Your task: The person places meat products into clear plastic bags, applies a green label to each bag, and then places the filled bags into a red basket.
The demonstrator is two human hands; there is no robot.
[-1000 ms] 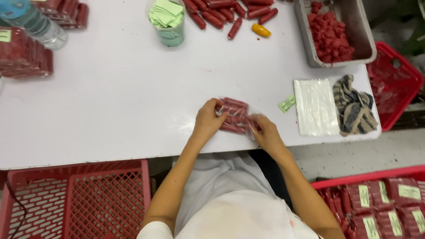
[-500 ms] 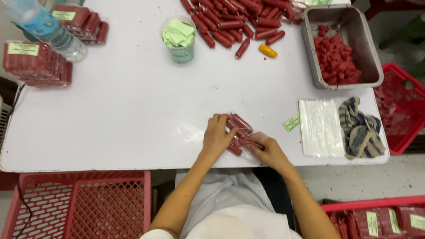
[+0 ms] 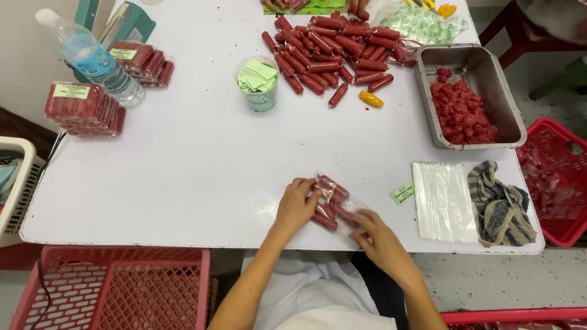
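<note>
Two hands [image 3: 339, 223] work over white table [image 3: 183, 159].

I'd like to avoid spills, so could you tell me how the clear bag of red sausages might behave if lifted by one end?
The bag of sausages would probably sag, as its thin clear film looks floppy. The loose round sausages inside may slide or roll toward the low end. Both the left hand and right hand steady it.

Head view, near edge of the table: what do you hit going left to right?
Left hand → clear bag of red sausages → right hand → small green label → stack of clear plastic bags → striped cloth → red crate off the table's right end.
</note>
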